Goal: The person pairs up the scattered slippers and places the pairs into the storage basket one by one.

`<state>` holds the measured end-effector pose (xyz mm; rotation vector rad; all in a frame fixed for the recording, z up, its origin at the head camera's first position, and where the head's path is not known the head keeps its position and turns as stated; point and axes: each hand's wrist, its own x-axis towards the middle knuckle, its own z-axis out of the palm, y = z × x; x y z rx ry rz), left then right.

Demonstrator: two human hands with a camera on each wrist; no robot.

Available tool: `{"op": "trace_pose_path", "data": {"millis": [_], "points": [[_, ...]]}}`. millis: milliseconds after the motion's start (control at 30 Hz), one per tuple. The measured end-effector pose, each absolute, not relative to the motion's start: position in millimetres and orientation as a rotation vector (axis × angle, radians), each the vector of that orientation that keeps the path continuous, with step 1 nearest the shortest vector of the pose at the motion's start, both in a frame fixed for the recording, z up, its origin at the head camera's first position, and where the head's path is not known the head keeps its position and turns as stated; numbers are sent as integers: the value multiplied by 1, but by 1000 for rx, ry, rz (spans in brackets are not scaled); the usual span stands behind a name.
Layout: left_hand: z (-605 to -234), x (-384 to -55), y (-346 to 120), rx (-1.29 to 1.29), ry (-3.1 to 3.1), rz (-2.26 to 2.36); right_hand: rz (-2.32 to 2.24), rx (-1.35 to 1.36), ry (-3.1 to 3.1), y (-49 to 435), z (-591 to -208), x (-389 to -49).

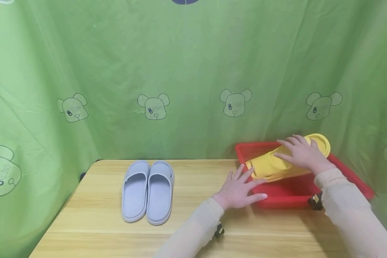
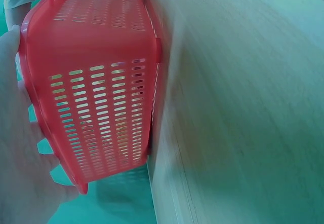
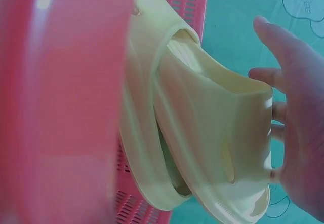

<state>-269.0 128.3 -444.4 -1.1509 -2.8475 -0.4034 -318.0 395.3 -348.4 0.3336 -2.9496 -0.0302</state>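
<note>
A pair of yellow slippers (image 1: 261, 165) lies tilted in the red plastic basket (image 1: 283, 202) on the right, the toe of the upper one toward the right wrist camera's hand side. In that wrist view one slipper (image 3: 212, 133) overlaps the other slipper (image 3: 140, 148). My right hand (image 1: 304, 154) is over the upper slipper, fingers spread, fingertips right at its surface. At the basket's left rim is my left hand (image 1: 237, 190), its fingers extended and spread along the edge. The left wrist view shows the basket's slotted side wall (image 2: 91, 46) beside that hand.
Two grey slippers (image 1: 134, 195) stand side by side on the wooden table (image 1: 93, 215), left of the basket. A green curtain (image 1: 193, 64) with bear-head prints hangs behind the table and along both sides.
</note>
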Motion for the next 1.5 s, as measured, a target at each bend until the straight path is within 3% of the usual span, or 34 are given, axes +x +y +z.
{"op": "trace_pose_path", "data": {"millis": [1500], "points": [[-447,-272,128,-1146,-2841,-423,242,331,-3118,429,-362,-362]]}}
